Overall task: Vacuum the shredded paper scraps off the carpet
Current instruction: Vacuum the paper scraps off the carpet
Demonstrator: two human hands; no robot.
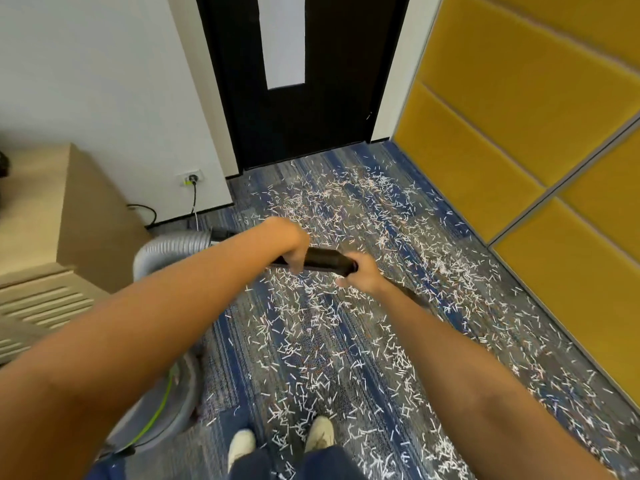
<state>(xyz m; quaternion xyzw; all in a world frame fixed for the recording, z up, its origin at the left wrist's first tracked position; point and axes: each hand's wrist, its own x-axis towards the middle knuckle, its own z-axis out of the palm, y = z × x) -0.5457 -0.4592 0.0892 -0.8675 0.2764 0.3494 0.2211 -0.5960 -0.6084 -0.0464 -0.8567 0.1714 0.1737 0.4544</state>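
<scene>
Both hands grip a smooth black plastic vacuum tube (325, 260) held crosswise at mid-scene. The left hand (292, 245) curls over its left part, and the right hand (362, 275) wraps its right end, fingers closed round it. A ribbed grey flexible hose (173, 244) bends away left toward a round grey vacuum canister (173, 410) at near left. Thin white shredded paper scraps (311, 306) lie thick across the woven blue-and-grey striped carpet (225, 344) — from the near edge to the far black door (346, 98). Padded yellow fabric wall panels (519, 116) bound the right edge and a pale wooden cabinet (52, 209) the left — open floor runs between.
</scene>
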